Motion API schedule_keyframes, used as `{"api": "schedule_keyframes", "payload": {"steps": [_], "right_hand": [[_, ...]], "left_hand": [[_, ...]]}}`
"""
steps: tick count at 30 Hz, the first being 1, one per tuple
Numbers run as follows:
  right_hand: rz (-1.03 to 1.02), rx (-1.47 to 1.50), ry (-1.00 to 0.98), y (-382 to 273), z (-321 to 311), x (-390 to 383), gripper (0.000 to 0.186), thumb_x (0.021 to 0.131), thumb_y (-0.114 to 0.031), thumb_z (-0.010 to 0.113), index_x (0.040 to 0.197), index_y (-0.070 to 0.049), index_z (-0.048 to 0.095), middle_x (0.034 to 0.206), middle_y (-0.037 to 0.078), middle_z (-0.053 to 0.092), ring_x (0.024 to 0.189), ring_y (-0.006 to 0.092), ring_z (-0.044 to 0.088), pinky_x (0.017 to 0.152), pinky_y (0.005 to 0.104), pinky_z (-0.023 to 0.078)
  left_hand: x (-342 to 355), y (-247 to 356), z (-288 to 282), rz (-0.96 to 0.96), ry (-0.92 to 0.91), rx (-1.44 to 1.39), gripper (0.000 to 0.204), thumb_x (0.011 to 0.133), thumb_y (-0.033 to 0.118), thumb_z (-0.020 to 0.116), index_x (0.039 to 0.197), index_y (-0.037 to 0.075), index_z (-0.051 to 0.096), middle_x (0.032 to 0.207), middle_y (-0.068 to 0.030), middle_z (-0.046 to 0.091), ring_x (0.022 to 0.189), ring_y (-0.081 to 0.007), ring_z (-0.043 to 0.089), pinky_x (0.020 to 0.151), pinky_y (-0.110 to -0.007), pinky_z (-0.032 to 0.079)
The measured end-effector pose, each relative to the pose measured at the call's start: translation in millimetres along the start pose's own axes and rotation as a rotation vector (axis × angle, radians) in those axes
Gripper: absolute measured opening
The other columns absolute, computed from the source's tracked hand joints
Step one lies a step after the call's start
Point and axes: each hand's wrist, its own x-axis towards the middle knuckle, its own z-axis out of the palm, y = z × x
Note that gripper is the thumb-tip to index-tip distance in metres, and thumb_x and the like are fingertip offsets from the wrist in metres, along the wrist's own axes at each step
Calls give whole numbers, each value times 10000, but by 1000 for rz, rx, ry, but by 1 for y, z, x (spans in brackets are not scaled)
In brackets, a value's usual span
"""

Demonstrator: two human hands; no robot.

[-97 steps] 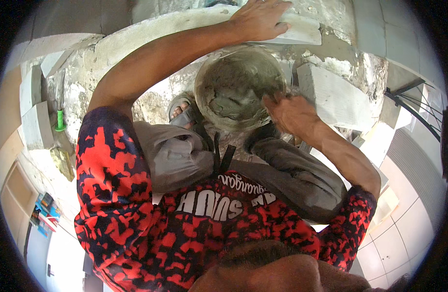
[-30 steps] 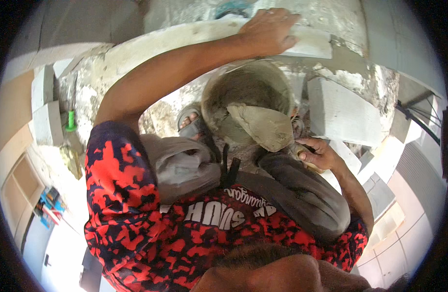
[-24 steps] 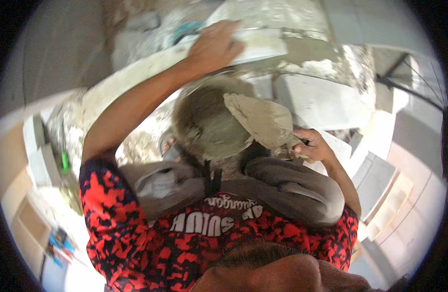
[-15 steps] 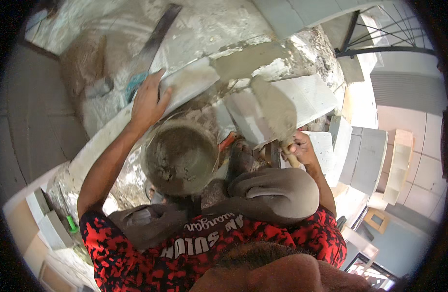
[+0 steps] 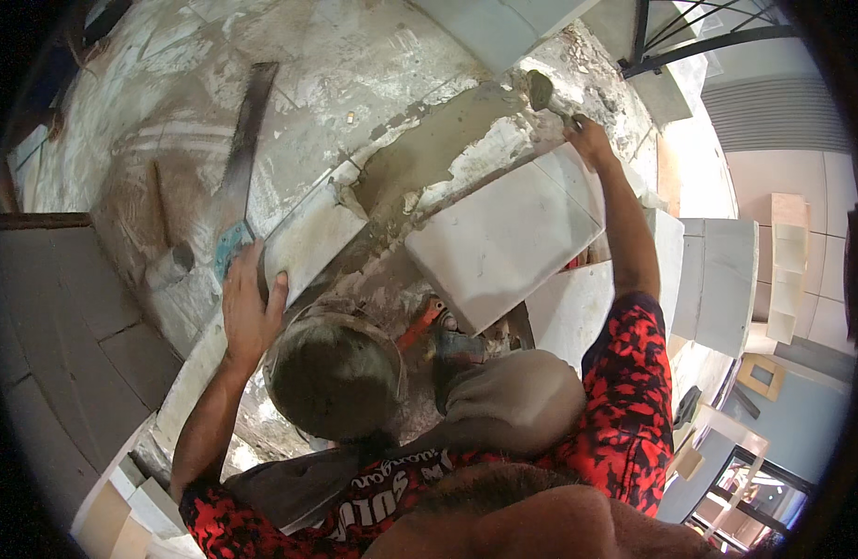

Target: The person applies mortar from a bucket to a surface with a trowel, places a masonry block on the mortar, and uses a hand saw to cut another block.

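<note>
My right hand (image 5: 589, 144) is stretched to the far right, its fingers wrapped round the handle of a trowel. The mortar-smeared trowel blade (image 5: 539, 88) is at the far end of a strip of wet grey mortar (image 5: 419, 149). My left hand (image 5: 249, 312) lies with fingers extended and thumb apart, against the near end of a white block (image 5: 312, 233) in the row. Between my arms stands a round bucket (image 5: 334, 382) with grey mortar inside. A large pale block (image 5: 503, 238) lies tilted in front of my knee.
A handsaw (image 5: 246, 140) with a teal handle lies beyond my left hand. Left of it is a dusty mallet-like tool (image 5: 171, 265). Grey-white blocks (image 5: 715, 279) are stacked at the right. A black metal frame (image 5: 708, 51) stands at the far right.
My right hand has carried the trowel forward from beside my knee to the mortar's far end. My left hand remains at the block. The whole view has shifted.
</note>
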Motion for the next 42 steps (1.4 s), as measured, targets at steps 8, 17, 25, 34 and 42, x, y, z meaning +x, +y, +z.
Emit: {"api": "schedule_keyframes", "payload": {"steps": [8,17,25,34,42], "right_hand": [[32,-462,-76,-47,43,39,299,889,-138,459,1174,-130,552,1142,254,520,968,429,616,787,456,542],[-62,-100,-136,-45,6,-14,343,839,-216,576,1123,-24,580,1048,260,624,988,408,605,849,454,488],[153,-330,-189,1,12,22,281,841,-160,516,1019,29,624,997,271,643,904,407,644,772,437,512],[126,501,-2,-100,-92,-149,569,881,-321,634,1309,2,443,971,108,597,752,155,573,643,283,496],[-677,212,-838,-297,-122,-274,576,776,-113,701,1279,1,447,1142,182,588,1014,294,597,918,353,442]], "left_hand": [[0,-1,-1,-46,-20,-11,530,917,259,543,1329,-44,404,1277,-276,463,1192,-431,436,1025,-468,318],[1,-1,-2,-64,-40,-42,548,929,299,535,1334,-46,402,1279,-284,449,1188,-432,438,1022,-467,321],[1,3,0,-67,-21,-81,545,942,320,516,1338,-38,401,1300,-291,437,1211,-429,430,1033,-473,313],[-3,-16,3,83,61,-80,509,926,315,533,1307,-9,441,1200,-247,525,1119,-400,498,972,-451,375],[-45,-54,8,410,180,-359,397,931,294,545,1229,33,513,1216,-203,532,1139,-360,504,989,-427,391]]}}
